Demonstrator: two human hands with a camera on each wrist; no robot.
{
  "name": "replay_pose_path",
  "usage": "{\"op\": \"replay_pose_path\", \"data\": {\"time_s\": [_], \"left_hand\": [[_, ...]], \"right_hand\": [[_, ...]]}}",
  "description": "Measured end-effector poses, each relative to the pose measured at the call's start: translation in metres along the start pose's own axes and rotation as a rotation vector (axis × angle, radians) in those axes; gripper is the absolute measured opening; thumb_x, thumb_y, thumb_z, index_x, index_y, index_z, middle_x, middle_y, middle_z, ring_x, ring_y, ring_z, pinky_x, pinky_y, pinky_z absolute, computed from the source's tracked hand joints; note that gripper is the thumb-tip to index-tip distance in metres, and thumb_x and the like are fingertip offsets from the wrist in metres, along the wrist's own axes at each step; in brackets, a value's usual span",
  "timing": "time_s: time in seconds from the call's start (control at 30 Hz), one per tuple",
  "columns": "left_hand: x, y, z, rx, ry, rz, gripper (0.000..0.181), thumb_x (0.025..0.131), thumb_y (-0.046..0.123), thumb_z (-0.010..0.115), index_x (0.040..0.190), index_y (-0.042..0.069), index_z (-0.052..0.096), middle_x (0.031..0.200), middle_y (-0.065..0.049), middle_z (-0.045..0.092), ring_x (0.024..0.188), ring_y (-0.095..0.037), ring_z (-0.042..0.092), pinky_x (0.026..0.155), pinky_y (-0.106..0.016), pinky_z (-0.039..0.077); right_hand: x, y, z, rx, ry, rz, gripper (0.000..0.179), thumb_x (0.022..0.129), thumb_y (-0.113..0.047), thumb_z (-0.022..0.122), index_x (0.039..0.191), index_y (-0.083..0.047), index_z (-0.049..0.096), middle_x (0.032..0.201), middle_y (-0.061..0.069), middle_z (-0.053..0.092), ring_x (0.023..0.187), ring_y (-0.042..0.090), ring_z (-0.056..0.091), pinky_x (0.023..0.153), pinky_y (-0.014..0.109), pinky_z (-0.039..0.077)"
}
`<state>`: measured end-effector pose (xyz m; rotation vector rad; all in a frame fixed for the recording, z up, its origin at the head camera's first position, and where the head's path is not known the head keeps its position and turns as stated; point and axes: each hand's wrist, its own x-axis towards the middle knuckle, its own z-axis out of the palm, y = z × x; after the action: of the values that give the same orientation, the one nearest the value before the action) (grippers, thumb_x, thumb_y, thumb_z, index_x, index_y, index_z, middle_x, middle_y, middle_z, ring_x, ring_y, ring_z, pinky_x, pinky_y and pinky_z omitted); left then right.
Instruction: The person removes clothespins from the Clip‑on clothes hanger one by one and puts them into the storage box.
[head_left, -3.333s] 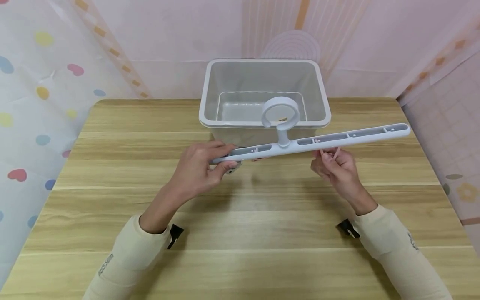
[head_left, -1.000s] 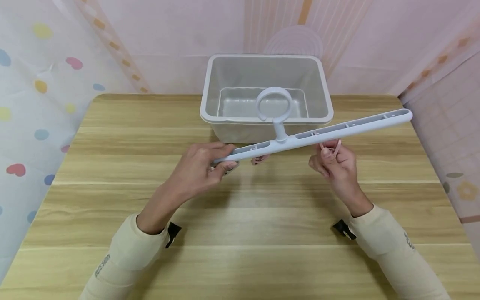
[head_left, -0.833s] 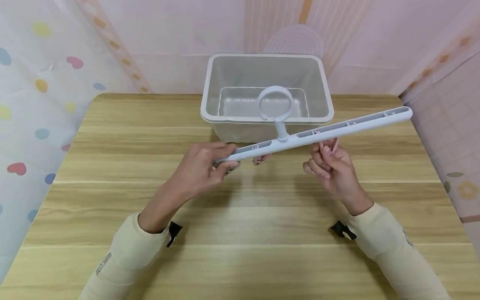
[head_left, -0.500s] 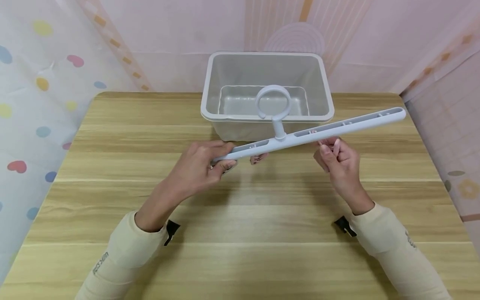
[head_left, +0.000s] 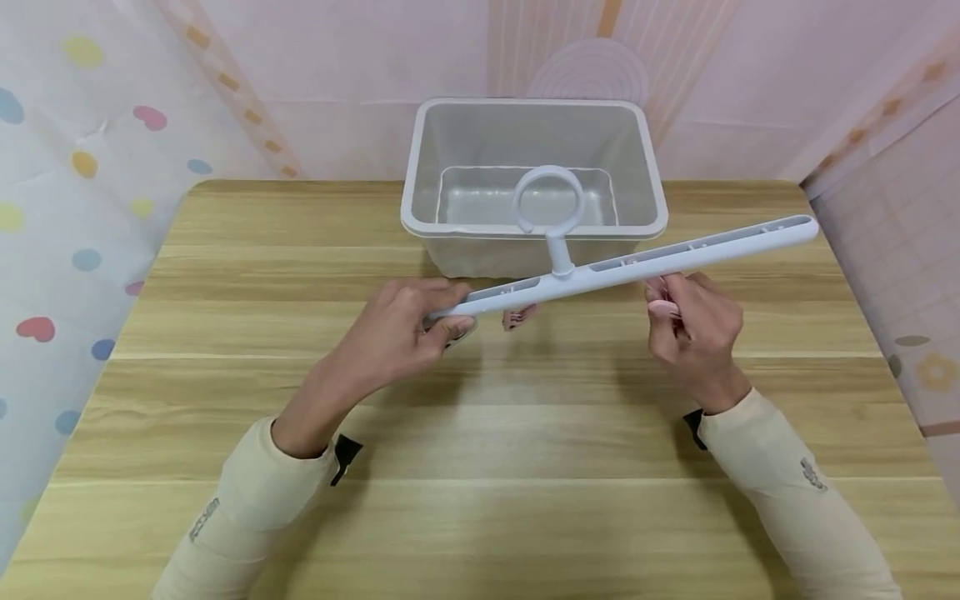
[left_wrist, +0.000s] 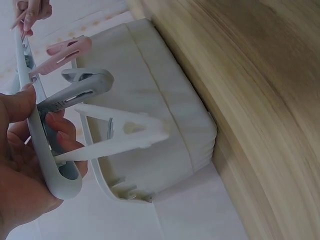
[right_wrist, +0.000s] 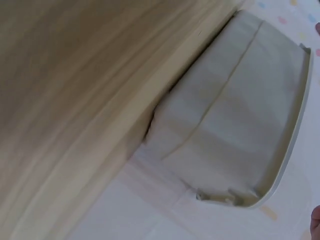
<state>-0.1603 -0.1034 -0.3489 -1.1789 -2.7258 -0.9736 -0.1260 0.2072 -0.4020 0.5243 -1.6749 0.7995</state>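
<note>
A pale blue plastic clip hanger (head_left: 675, 263) with a round hook is held slantwise over the table, its right end higher in the head view. My left hand (head_left: 393, 333) grips its left end, thumb in front and fingers behind. On the bar's underside hang a white clothespin (left_wrist: 120, 132), a grey clothespin (left_wrist: 80, 91) and a pink clothespin (left_wrist: 62, 56). Under the right half, my right hand (head_left: 701, 329) pinches another pink clothespin (head_left: 663, 307) with curled fingers. In the right wrist view only slivers of skin show at the right edge.
An open, light grey plastic bin (head_left: 411, 183) stands at the back of the wooden table (head_left: 510, 517), behind the hanger. The hook overlaps it in the head view. Patterned sheeting (head_left: 337, 75) closes off the back and sides.
My right hand has shifted slightly right and rolled so its back faces up more, tilting the pink clothespin. The hanger's right end stands higher than about three seconds ago. The left hand keeps its grip.
</note>
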Motion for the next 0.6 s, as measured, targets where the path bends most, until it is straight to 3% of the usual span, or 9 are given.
{"op": "replay_pose_path", "data": {"time_s": [0.23,0.3,0.37,0.43,0.47,0.5,0.6], "left_hand": [[0.0023,-0.0003,0.0021,-0.02,-0.003,-0.006,0.014,0.092,0.012,0.072,0.082,0.013,0.062,0.069,0.001,0.051,0.061,-0.011,0.044,0.054,-0.024,0.035],[0.0027,-0.001,0.0029,-0.023,-0.003,-0.001,0.017,0.092,0.012,0.071,0.08,0.013,0.06,0.068,0.001,0.05,0.061,-0.011,0.044,0.054,-0.024,0.035],[0.0025,-0.0019,0.0033,-0.022,-0.002,0.001,0.013,0.093,0.013,0.071,0.083,0.012,0.063,0.069,0.001,0.051,0.061,-0.011,0.044,0.055,-0.025,0.035],[0.0019,-0.0026,0.0033,-0.009,0.012,0.002,0.005,0.094,0.014,0.071,0.092,0.01,0.069,0.073,0.0,0.056,0.063,-0.012,0.046,0.057,-0.025,0.037],[0.0015,-0.003,0.0031,-0.006,0.023,0.002,0.007,0.094,0.015,0.071,0.097,0.009,0.071,0.075,0.0,0.058,0.063,-0.012,0.047,0.058,-0.026,0.038],[0.001,-0.0033,0.0031,-0.001,0.036,0.003,0.012,0.094,0.016,0.072,0.102,0.007,0.073,0.077,-0.001,0.06,0.064,-0.013,0.048,0.059,-0.027,0.039],[0.0004,-0.0036,0.0035,0.006,0.072,0.023,0.018,0.093,0.016,0.073,0.108,0.006,0.074,0.081,-0.002,0.064,0.065,-0.013,0.05,0.06,-0.027,0.041]], "right_hand": [[0.0001,0.0048,-0.0022,-0.192,-0.005,-0.149,0.035,0.102,-0.016,0.058,0.079,0.01,0.065,0.058,0.018,0.053,0.045,0.027,0.04,0.054,0.045,0.037],[0.0003,0.0051,-0.0019,-0.209,0.013,-0.168,0.036,0.102,-0.017,0.058,0.078,0.01,0.065,0.056,0.018,0.053,0.045,0.027,0.04,0.055,0.045,0.035],[0.0005,0.0051,-0.0015,-0.169,0.019,-0.134,0.038,0.102,-0.017,0.058,0.075,0.01,0.065,0.055,0.018,0.052,0.045,0.026,0.039,0.056,0.044,0.034],[0.001,0.0045,-0.0024,-0.048,-0.021,-0.037,0.044,0.102,-0.02,0.06,0.071,0.012,0.061,0.053,0.016,0.048,0.046,0.02,0.036,0.054,0.036,0.033],[0.0014,0.0038,-0.0031,0.068,-0.058,0.041,0.048,0.102,-0.021,0.061,0.067,0.013,0.054,0.054,0.015,0.046,0.047,0.017,0.034,0.054,0.032,0.031],[0.0022,0.0028,-0.004,0.199,-0.097,0.13,0.052,0.102,-0.021,0.061,0.065,0.013,0.047,0.055,0.014,0.044,0.048,0.014,0.031,0.053,0.028,0.029],[0.0052,-0.0012,-0.0081,0.638,-0.213,0.415,0.041,0.104,-0.017,0.059,0.071,0.006,0.051,0.054,0.005,0.034,0.049,0.007,0.024,0.049,0.021,0.02]]}}
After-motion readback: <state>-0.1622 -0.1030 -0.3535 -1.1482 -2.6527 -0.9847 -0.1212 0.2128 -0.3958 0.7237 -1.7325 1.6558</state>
